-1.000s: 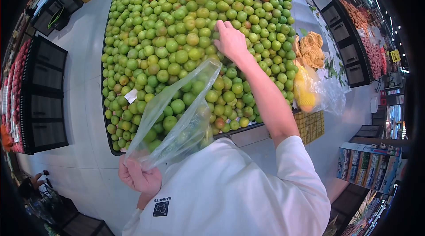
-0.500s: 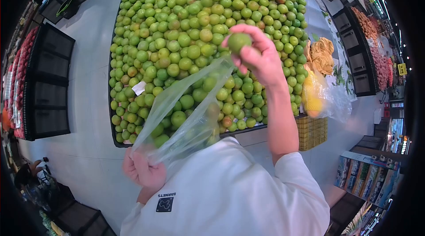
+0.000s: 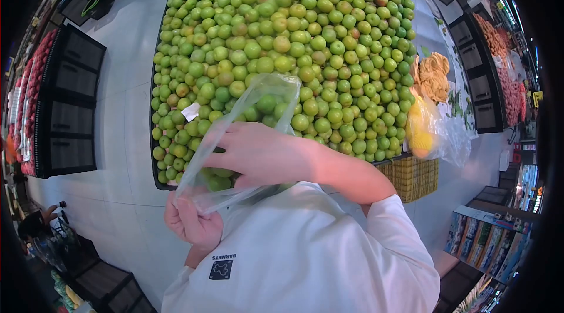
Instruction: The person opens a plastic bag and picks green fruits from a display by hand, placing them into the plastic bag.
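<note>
My left hand (image 3: 192, 222) is closed on the lower edge of a clear plastic bag (image 3: 201, 157), which hangs open over the front of a large heap of round green fruit (image 3: 282, 42). Several green fruits show inside the bag. My right hand (image 3: 258, 151) reaches across the bag's mouth from the right, back of the hand up. Its fingers are apart; green fruit shows beneath them, and the palm is hidden. Near the bag's left side, a scrap of white paper (image 3: 190, 112) lies on the heap.
Right of the heap are a crumpled tan cloth (image 3: 433, 75), a yellow item in clear plastic (image 3: 418, 128) and a yellow crate (image 3: 411, 178) lower down. Dark cabinets (image 3: 73, 101) stand on the left. A person (image 3: 44, 222) is at the lower left.
My right hand lifted a green fruit from the heap, then came down and left to the bag. That fruit is no longer distinguishable. My left hand has kept its hold on the bag.
</note>
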`<action>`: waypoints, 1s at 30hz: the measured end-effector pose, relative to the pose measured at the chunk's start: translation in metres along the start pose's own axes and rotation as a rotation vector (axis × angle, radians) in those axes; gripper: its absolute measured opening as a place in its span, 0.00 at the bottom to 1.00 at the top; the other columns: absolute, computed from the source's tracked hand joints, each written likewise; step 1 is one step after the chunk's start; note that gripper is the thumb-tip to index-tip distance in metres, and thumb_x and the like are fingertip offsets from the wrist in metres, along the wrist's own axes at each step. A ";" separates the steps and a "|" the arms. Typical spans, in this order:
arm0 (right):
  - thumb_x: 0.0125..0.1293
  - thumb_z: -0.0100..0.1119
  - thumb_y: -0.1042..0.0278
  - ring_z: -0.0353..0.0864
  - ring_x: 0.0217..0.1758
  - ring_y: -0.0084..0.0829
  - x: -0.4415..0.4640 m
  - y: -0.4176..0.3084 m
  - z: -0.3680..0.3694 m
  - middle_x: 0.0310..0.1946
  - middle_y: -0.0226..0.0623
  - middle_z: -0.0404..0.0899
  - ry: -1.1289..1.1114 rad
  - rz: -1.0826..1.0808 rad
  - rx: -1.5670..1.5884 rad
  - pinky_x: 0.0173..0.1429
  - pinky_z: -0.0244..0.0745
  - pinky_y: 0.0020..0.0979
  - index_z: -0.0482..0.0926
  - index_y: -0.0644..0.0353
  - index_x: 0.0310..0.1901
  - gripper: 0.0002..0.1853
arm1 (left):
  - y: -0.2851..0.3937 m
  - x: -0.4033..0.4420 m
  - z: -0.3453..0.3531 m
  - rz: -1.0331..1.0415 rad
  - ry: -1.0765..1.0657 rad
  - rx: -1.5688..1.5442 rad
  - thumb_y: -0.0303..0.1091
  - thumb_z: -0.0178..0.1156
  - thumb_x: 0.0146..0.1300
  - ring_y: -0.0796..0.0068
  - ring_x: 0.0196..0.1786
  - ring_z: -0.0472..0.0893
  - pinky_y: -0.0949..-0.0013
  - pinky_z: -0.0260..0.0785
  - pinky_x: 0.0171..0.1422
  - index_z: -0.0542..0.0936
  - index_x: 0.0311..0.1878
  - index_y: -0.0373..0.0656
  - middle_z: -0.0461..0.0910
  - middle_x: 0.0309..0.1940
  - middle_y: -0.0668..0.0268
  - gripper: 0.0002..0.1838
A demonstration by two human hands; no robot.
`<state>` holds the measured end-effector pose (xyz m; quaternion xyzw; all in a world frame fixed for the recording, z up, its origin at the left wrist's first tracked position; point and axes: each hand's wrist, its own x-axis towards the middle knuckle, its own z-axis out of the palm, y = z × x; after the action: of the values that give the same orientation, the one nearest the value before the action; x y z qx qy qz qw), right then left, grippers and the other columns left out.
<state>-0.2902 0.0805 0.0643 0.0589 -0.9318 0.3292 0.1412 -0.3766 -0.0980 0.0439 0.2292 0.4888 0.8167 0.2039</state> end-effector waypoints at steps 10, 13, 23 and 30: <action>0.46 0.78 0.60 0.72 0.62 0.43 -0.059 0.032 -0.050 0.58 0.37 0.75 0.381 0.214 -0.026 0.65 0.68 0.43 0.80 0.57 0.51 0.29 | -0.004 0.001 -0.011 0.005 0.003 -0.033 0.35 0.52 0.72 0.81 0.30 0.74 0.78 0.65 0.36 0.70 0.31 0.37 0.78 0.28 0.62 0.14; 0.45 0.78 0.62 0.71 0.62 0.41 -0.079 0.046 -0.049 0.59 0.36 0.74 0.500 0.356 -0.201 0.66 0.67 0.42 0.81 0.57 0.48 0.26 | -0.003 0.000 -0.014 -0.006 -0.010 -0.049 0.35 0.52 0.72 0.81 0.31 0.75 0.77 0.66 0.37 0.71 0.31 0.37 0.79 0.28 0.61 0.14; 0.62 0.61 0.78 0.78 0.34 0.20 -0.072 0.065 -0.009 0.31 0.29 0.82 0.680 0.424 0.481 0.40 0.73 0.23 0.80 0.62 0.37 0.03 | -0.032 0.006 -0.030 0.216 -0.183 0.232 0.63 0.68 0.57 0.66 0.59 0.74 0.60 0.69 0.64 0.68 0.59 0.35 0.73 0.55 0.58 0.42; 0.66 0.59 0.79 0.73 0.33 0.16 -0.066 0.036 -0.004 0.32 0.26 0.78 0.723 0.374 0.723 0.38 0.70 0.21 0.78 0.64 0.39 0.02 | -0.042 0.035 -0.012 0.265 -0.416 0.690 0.54 0.82 0.38 0.66 0.60 0.68 0.64 0.67 0.61 0.55 0.73 0.31 0.69 0.57 0.58 0.65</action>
<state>-0.2339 0.1124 0.0262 -0.1799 -0.6459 0.6473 0.3625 -0.4072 -0.0683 0.0073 0.5050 0.6481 0.5607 0.1028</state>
